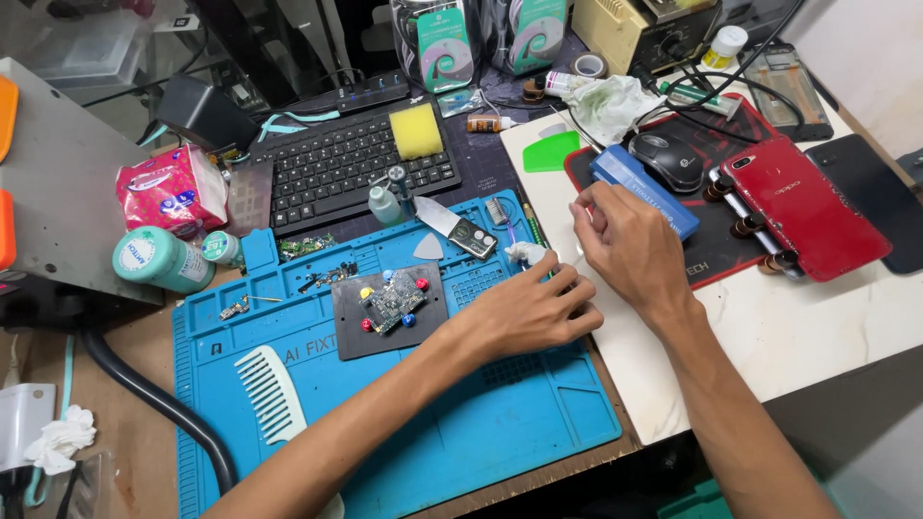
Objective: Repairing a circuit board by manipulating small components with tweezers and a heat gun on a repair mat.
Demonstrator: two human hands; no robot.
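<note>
Left hand (524, 312) rests on blue silicone repair mat (461, 432), fingers curled around small white wad (527, 254) at mat's right edge. Right hand (625, 252) just beside it, fingertips pinched; can't tell on what. Circuit board (392, 302) clamped on black plate nearby.

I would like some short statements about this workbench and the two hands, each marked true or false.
1. A small circuit board lies on a dark plate on the blue mat. True.
2. The white comb lies on the keyboard. False: it lies on the blue mat, near its left edge.
3. The left hand holds something small and white at its fingertips. True.
4. The red phone lies to the left of the keyboard. False: it lies far to the right, beside the computer mouse.
5. The right hand rests on the yellow sponge. False: the sponge sits on the keyboard, away from both hands.
</note>
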